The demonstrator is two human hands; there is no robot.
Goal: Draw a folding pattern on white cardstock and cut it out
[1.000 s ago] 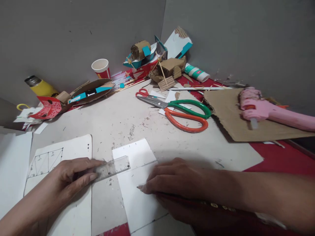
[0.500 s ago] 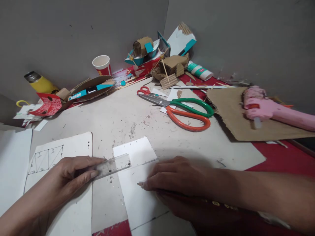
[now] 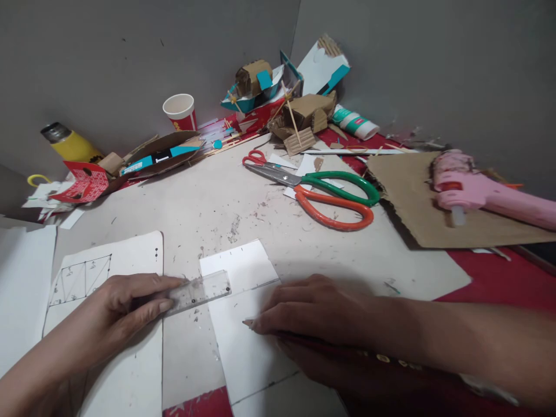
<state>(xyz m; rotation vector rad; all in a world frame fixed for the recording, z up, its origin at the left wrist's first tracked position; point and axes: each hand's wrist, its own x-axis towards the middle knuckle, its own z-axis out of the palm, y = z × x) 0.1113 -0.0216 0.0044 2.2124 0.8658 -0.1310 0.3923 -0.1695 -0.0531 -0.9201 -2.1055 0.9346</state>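
Note:
My left hand (image 3: 130, 304) is closed on one end of a clear plastic ruler (image 3: 200, 291). The ruler's free end lies over the left part of a white paper strip (image 3: 237, 341), which bears drawn pencil lines and short marks. My right hand (image 3: 304, 315) grips a pencil (image 3: 248, 323) and rests on the strip's right side; the tip points left, close to the paper, and whether it touches I cannot tell. Under my left forearm lies a white sheet (image 3: 130, 359) with a ruled, crossed-line drawing.
Beyond my hands lie scissors (image 3: 313, 188) with green and orange handles. A pink glue gun (image 3: 486, 194) rests on brown cardboard (image 3: 403, 208) at the right. Along the wall stand a paper cup (image 3: 180, 111), a yellow bottle (image 3: 72, 142) and cardboard models (image 3: 254, 84).
Both hands, the ruler and the pencil hold nearly the same places. The background has shifted slightly with the camera.

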